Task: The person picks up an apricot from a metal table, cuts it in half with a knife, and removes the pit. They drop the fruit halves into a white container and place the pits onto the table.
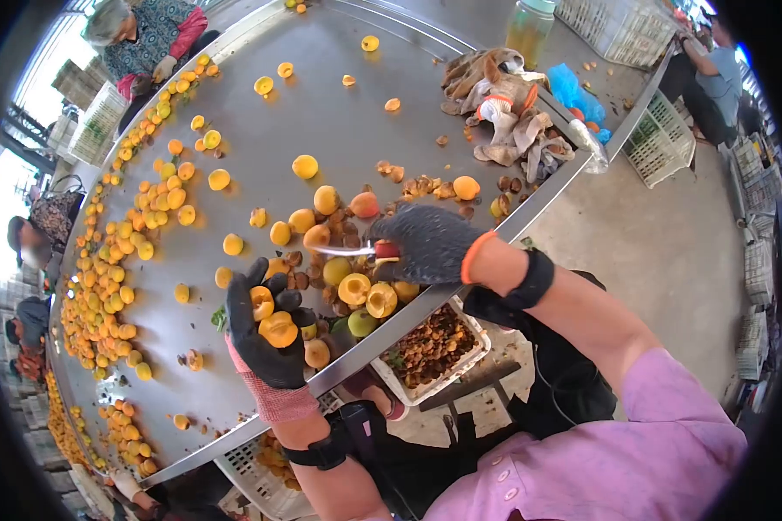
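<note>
My left hand [278, 363], in a black-coated glove with a pink cuff, cups a split apricot [278, 330], its orange cut faces turned up. My right hand [430, 245], gloved in black with an orange edge, grips a small knife [346, 251] by its red handle, its blade pointing left toward my other hand. Blade and fruit are apart. Between and below the hands lie apricot halves [381, 300], whole apricots [327, 201] and brown pits [301, 280]. A green fruit [361, 324] sits near the table edge.
The metal table [261, 130] carries a long heap of apricots [104, 286] at left. Used gloves [521, 122], a blue plastic bag [575, 94] and a jar [530, 33] are at the right. Below the edge stands a crate of scraps [439, 347]. Other people work around the table.
</note>
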Available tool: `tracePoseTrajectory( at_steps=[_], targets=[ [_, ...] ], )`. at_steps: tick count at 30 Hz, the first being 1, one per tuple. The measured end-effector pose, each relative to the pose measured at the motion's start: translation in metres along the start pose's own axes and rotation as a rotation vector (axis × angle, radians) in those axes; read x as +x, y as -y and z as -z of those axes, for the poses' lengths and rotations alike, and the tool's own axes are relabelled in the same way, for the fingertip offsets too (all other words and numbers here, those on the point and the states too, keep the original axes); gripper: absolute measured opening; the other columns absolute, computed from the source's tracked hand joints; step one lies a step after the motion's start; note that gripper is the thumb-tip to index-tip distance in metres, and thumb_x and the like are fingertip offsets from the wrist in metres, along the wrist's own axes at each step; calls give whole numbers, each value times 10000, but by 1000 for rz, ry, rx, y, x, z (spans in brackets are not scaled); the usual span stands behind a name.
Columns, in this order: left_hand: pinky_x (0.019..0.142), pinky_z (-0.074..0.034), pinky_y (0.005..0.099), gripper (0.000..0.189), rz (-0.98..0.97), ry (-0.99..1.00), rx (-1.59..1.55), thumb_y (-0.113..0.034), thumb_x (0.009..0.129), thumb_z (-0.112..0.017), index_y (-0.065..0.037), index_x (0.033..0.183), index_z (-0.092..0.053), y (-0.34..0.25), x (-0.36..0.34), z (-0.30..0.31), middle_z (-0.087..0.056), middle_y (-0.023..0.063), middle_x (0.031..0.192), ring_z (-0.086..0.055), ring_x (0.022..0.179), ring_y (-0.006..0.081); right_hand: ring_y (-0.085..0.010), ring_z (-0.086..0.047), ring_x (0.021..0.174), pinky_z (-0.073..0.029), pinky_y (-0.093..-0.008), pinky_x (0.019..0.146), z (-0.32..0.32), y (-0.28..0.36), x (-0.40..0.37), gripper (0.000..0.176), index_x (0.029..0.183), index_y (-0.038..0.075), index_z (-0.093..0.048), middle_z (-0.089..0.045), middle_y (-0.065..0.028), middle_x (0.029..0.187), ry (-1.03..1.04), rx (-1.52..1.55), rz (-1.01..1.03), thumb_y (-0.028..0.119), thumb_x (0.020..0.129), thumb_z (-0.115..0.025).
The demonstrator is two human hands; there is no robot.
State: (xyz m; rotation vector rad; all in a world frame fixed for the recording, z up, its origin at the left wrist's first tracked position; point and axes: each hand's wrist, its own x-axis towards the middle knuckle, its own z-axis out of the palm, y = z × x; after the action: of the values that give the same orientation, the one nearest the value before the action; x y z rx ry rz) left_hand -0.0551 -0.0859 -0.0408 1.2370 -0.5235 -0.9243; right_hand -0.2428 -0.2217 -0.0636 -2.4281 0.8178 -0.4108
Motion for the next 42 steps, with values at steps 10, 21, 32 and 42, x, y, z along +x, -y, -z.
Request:
tracePoseTrajectory(
  at_steps=[10, 21, 32, 42],
  targets=[
    [559, -494, 248, 342, -31, 19, -203, -131, 865, -491, 12, 1176, -494, -1, -2, 37, -577, 110, 1011, -570, 754, 129, -354, -576, 894, -471, -426, 741, -9, -12, 17, 285, 976, 69, -594, -571, -197, 938, 37, -208, -85, 118, 695, -607],
    [609, -514, 247, 365, -332, 158, 197, -38, 871, -481, -4, 1229, -417, -5, -9, 59, -561, 144, 1127, -604, 878, 175, -344, -559, 863, -460, -389, 738, -16, 23, 19, 240, 920, 44, -601, -569, -168, 911, 179, -421, -184, 89, 686, -632],
    [633, -524, 251, 372, -267, 71, 26, -47, 864, -504, -7, 1224, -420, -1, -8, 80, -562, 142, 1132, -605, 906, 191, -355, -571, 829, -457, -402, 710, -2, 23, 13, 260, 915, 30, -576, -578, -169, 895, 261, -389, -82, 107, 679, -652],
    [642, -524, 256, 356, -134, 64, -132, -59, 877, -492, -2, 1222, -423, -3, -5, 80, -562, 139, 1132, -600, 915, 188, -358, -567, 782, -449, -418, 677, -19, 20, 26, 259, 862, 18, -571, -573, -192, 785, 301, -392, -132, 176, 684, -674]
  ],
)
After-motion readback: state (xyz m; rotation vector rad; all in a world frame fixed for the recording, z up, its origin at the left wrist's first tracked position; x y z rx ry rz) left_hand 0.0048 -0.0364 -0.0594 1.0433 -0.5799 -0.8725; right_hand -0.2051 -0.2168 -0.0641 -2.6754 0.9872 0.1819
